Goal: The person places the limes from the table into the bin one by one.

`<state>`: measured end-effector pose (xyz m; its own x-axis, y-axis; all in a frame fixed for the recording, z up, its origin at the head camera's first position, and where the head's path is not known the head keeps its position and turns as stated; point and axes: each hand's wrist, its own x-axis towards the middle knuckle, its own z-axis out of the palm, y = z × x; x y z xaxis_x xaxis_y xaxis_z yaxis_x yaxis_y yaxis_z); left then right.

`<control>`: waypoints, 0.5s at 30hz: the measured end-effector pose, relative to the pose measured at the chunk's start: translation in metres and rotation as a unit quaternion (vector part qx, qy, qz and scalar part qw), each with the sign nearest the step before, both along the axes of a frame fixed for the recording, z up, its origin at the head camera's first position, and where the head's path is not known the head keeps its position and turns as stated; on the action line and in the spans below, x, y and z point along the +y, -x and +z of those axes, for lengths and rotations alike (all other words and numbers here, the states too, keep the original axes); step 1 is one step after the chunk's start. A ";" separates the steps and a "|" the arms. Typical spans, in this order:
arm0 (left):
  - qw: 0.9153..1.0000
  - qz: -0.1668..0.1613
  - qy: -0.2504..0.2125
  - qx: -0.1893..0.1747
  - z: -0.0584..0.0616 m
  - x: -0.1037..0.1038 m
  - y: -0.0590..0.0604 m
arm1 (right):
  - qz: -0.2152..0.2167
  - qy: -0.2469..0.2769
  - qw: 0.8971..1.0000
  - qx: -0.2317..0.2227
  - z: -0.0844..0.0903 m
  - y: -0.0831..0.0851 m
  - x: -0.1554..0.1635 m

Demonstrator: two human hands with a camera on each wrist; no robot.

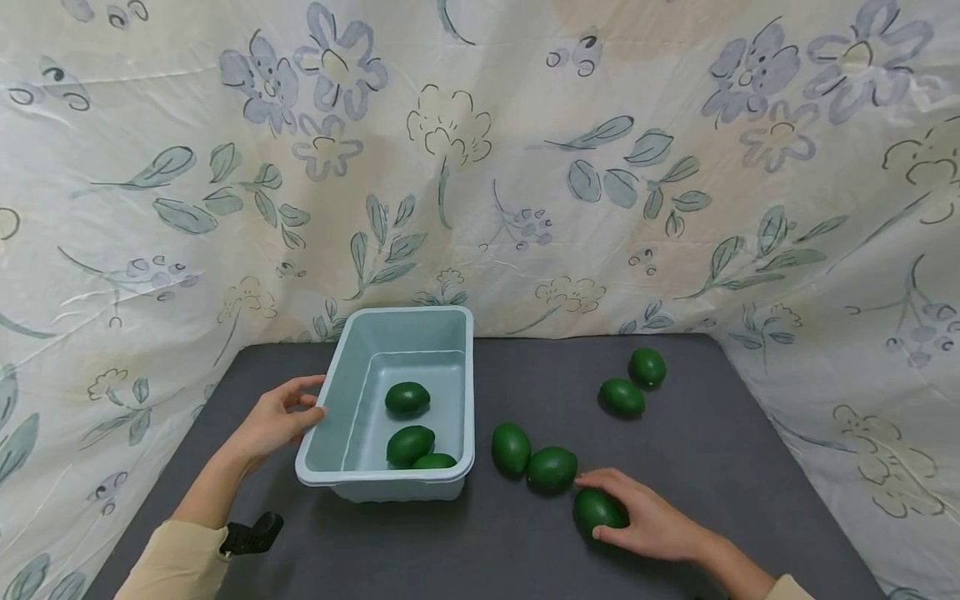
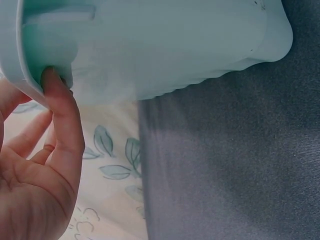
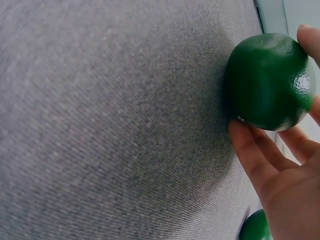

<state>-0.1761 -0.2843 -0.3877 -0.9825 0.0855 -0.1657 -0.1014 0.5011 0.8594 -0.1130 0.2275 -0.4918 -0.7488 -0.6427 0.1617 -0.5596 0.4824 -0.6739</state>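
Observation:
A pale blue-green plastic bin [image 1: 463, 392] stands on the dark grey table and holds three glossy green oval fruits [image 1: 407, 398]. My left hand [image 1: 300, 406] rests against the bin's left rim. In the left wrist view one fingertip [image 2: 50, 80] presses under the rim lip [image 2: 22, 75], and the other fingers hang loose. My right hand [image 1: 641, 518] curls round a green fruit [image 1: 596, 508] that lies on the table at the front right. The right wrist view shows that fruit [image 3: 267, 80] cradled by my fingers [image 3: 250, 150].
More green fruits lie loose on the table: two touching each other [image 1: 511, 449] [image 1: 552, 469] beside the bin, and two farther back right [image 1: 622, 397] [image 1: 647, 367]. Floral cloth [image 1: 480, 167] walls in the back and both sides. A black strap [image 1: 251, 535] sits on my left sleeve.

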 end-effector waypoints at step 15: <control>1.000 0.000 0.007 0.002 -0.001 0.000 0.000 | 0.009 0.008 0.999 -0.044 0.005 0.003 0.000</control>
